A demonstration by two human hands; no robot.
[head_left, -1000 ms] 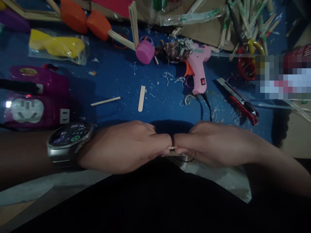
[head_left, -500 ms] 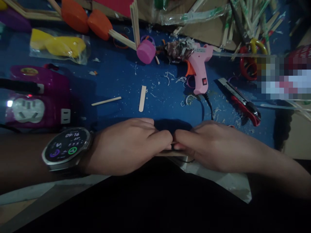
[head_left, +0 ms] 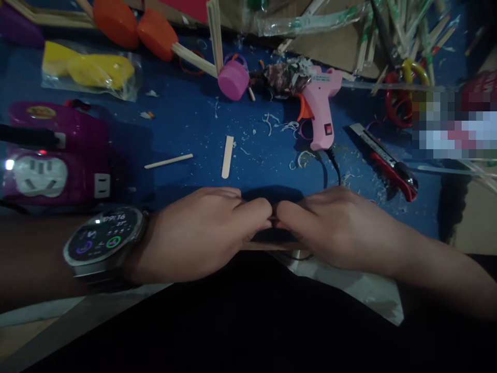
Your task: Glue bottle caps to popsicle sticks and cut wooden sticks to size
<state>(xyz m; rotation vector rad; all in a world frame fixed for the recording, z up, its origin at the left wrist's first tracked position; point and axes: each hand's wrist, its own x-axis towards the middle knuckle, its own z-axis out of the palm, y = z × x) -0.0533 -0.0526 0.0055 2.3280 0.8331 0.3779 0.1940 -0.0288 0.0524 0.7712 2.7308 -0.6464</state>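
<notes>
At the near edge of the blue table, my left hand (head_left: pixel 209 230) and my right hand (head_left: pixel 336 228) meet, thumbs nearly touching. The fingers of both are closed in a pinch. A thin sliver shows between the fingertips, but what it belongs to is hidden by them. On my left wrist sits a smartwatch (head_left: pixel 104 241). Just beyond the hands lie a short piece of flat wooden stick (head_left: pixel 228 157) with one rounded end and a thin wooden strip (head_left: pixel 169 161).
Beyond lie a pink glue gun (head_left: pixel 322 106), a red utility knife (head_left: pixel 388 166), scissors (head_left: pixel 399 98) and glue strings. A purple power socket block (head_left: pixel 58 155) stands left, near a bagged yellow item (head_left: pixel 89 70). Sticks joined to a pink cap (head_left: pixel 233 80) and orange pieces (head_left: pixel 157 33) lie at the back.
My two hands have shifted slightly up, and the thumbs are a little closer together. Both remain closed. The view has moved slightly; the things on the table lie as before.
</notes>
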